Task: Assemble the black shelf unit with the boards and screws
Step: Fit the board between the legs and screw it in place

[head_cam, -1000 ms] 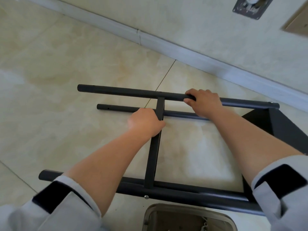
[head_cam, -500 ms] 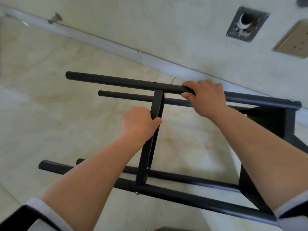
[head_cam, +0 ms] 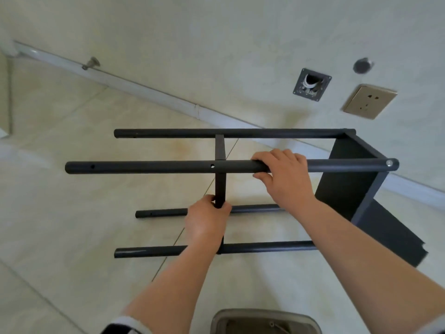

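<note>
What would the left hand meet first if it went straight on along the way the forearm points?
The left hand already grips the black crossbar. Going on, up the picture, it would probably meet the tube that the right hand holds; depth is unclear.

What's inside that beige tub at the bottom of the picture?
Only the far part of the beige tub is in frame. A small metal piece, perhaps a screw, lies inside. The rest is cut off, so nothing more can be told.
</note>
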